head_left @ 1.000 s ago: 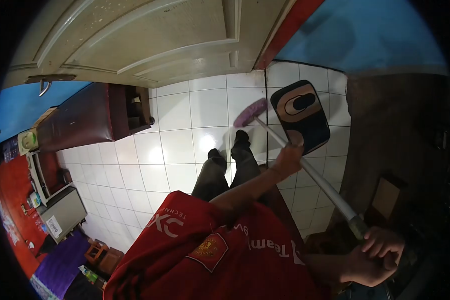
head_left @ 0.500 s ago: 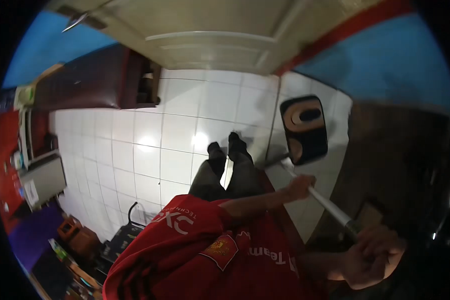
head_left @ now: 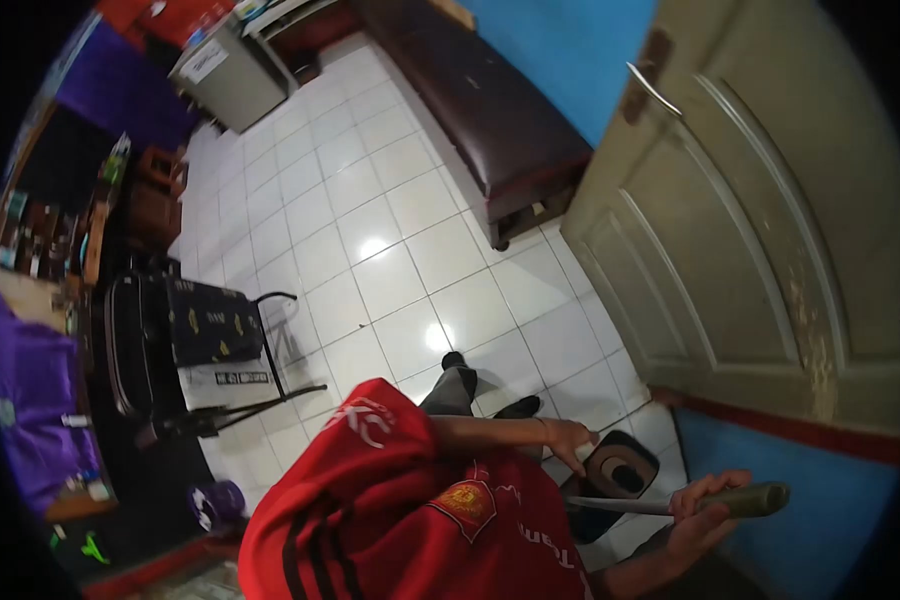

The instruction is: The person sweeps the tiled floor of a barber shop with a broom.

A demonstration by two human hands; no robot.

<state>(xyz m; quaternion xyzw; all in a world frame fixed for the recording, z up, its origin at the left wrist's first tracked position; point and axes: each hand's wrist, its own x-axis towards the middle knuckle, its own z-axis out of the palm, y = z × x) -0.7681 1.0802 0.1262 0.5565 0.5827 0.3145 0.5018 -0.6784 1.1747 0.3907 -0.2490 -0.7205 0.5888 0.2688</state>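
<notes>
My right hand (head_left: 705, 510) is wrapped round a mop's pale pole (head_left: 625, 504), just below its olive end grip (head_left: 760, 499). The pole slants back toward my body, and its lower end is hidden. My left hand (head_left: 568, 442) is off the pole, its fingers apart and holding nothing. Beside it on the floor stands a rectangular black and tan bucket-like container (head_left: 625, 462) with rounded corners and a dark oval in its top. Part of the container lies behind the pole and the right hand.
A greenish door (head_left: 710, 250) with a metal handle rises at the right, beside a blue wall (head_left: 760, 480). A dark padded bench (head_left: 470, 100) runs along the back. On the left stand a black-framed chair (head_left: 140, 340) with a box (head_left: 215, 320), and a purple container (head_left: 217, 505). White floor tiles (head_left: 350, 215) lie between.
My left hand has let go of the pole. My right hand still grips it, and the pole has swung to nearly level in view. My view has turned toward the room's left side.
</notes>
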